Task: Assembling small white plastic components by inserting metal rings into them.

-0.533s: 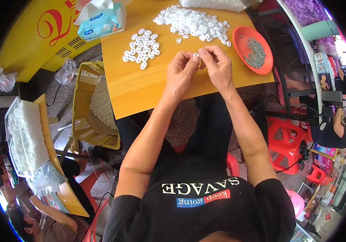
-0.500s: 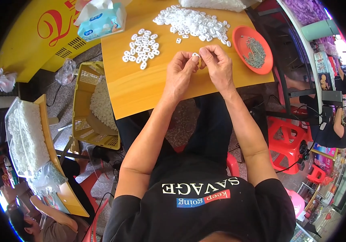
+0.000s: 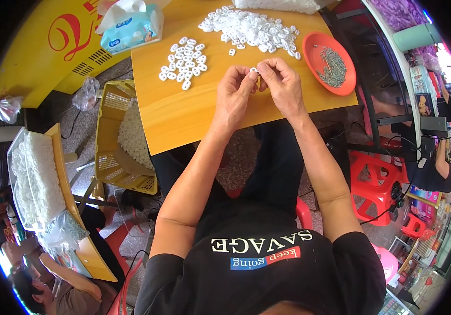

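Observation:
Above the near part of the table, my left hand [image 3: 235,94] and my right hand [image 3: 283,86] meet with bent fingers. Between their fingertips they pinch one small white oval plastic piece [image 3: 255,70], mostly covered by thumbs and fingers. Whether a pin is in it is too small to tell. Ahead lies a large heap of white two-holed oval pieces [image 3: 257,30]. A smaller group of the same pieces [image 3: 184,60] is spread to the left of my hands. On the right, a red oval dish [image 3: 312,46] holds many thin grey metal pins [image 3: 333,68].
A tissue pack [image 3: 132,30] stands at the table's [image 3: 183,115] far left corner. Left of the table is a yellow plastic crate [image 3: 104,163] with white pieces inside. Red stools [image 3: 375,178] stand to the right. Another person [image 3: 73,283] sits at a side table, lower left.
My hands stay almost in place, still pinching the white piece, with only slight finger movement. The heaps and the dish look the same apart from a tiny shift of the view.

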Available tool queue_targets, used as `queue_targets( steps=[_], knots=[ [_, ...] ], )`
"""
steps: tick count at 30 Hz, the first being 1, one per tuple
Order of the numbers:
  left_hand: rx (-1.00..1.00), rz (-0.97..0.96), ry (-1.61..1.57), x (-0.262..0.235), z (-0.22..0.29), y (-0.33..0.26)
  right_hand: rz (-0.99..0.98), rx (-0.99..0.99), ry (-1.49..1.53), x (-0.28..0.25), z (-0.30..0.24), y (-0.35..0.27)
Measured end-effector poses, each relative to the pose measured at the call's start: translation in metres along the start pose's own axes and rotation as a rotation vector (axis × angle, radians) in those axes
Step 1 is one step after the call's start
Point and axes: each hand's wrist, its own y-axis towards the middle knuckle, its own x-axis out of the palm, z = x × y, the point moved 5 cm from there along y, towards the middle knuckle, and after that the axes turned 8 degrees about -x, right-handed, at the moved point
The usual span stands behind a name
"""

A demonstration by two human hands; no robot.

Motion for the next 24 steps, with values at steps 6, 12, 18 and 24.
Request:
queue_targets(
  steps=[6,12,18,24],
  knots=[
    [0.004,0.016,0.025,0.0,0.001,-0.002,-0.004,-0.069,-0.08,-0.001,0.0,0.0],
    [0.009,0.036,0.056,0.002,0.003,-0.001,0.012,-0.271,-0.271,0.001,-0.007,0.0],
    [0.006,0.026,0.053,0.001,0.004,0.001,-0.112,-0.372,-0.448,-0.008,-0.025,0.005],
    [-0.025,-0.028,0.066,0.0,0.001,-0.002,-0.271,-0.553,-0.641,-0.008,-0.047,0.006]
  ],
)
